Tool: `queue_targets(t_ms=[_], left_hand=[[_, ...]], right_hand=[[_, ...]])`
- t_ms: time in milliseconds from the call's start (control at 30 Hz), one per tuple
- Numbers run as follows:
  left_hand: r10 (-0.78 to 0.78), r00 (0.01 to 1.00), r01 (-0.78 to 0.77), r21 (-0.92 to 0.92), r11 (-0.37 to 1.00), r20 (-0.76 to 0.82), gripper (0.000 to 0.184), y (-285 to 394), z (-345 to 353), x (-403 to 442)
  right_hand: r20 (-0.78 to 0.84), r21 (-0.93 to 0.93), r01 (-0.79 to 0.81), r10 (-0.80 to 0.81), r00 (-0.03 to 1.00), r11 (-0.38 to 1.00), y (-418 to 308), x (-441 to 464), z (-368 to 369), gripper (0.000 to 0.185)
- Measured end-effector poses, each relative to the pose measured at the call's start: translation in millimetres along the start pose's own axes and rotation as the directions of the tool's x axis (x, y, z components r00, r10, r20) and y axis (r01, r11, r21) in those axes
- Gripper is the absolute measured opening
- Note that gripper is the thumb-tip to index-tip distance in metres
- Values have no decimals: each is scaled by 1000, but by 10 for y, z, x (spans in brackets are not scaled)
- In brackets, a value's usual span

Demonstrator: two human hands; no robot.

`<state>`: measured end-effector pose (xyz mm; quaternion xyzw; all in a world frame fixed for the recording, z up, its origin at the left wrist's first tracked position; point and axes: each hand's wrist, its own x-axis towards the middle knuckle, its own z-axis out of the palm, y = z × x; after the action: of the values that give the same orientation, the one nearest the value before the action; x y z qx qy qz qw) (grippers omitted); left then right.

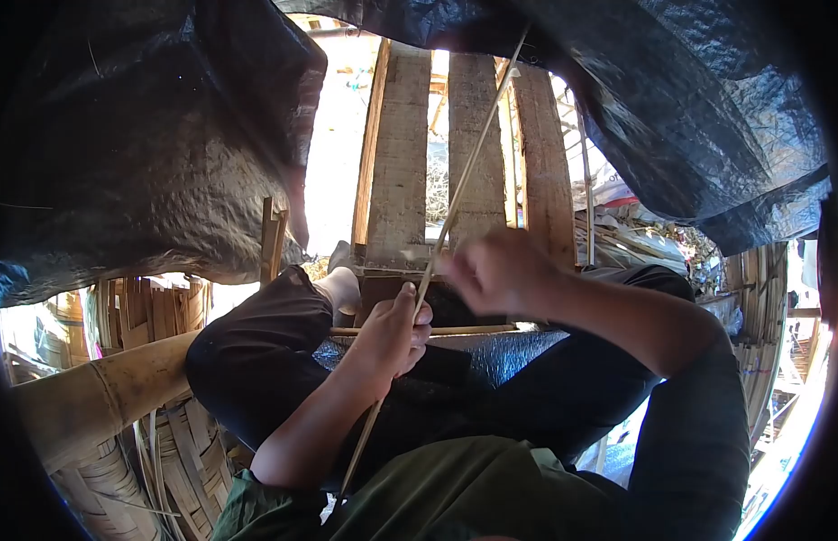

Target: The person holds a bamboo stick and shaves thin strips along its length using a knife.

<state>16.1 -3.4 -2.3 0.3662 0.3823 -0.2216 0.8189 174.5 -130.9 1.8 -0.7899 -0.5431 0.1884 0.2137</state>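
Note:
A long thin strip, like split bamboo (473,158), runs slantwise from the top of the view down past my lap. My left hand (393,335) is closed round its middle, with the thumb lying along it. Just right of the strip and a little higher, my right hand (495,273) is smeared by motion. Its fingers look curled near the strip, but whether they touch or hold anything cannot be made out. The strip's lower end passes beside my left forearm toward my shirt.
Wooden planks (399,153) stretch ahead between dark plastic sheets (148,144) (689,108). A thick bamboo pole (112,392) lies at the left above woven bamboo (180,460). My bent legs in dark trousers (256,356) flank the work, with a bare foot (340,288) beyond.

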Motion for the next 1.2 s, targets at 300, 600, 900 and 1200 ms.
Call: queue_targets(t_ms=[300,600,900,1200], left_hand=[[-27,993,30,-22,999,112,40,34,-46,-62],[0,998,0,14,1000,56,39,15,-4,-85],[34,995,-39,53,998,89,40,-9,-28,-30],[-23,993,22,10,1000,113,31,12,-14,-88]], right_hand=[[26,155,-434,436,900,887,149,230,-272,56],[24,-110,-103,106,994,989,-168,78,-159,59],[-111,-43,-378,371,922,925,-13,155,-223,56],[-39,-50,-107,105,994,993,88,51,-150,54]])
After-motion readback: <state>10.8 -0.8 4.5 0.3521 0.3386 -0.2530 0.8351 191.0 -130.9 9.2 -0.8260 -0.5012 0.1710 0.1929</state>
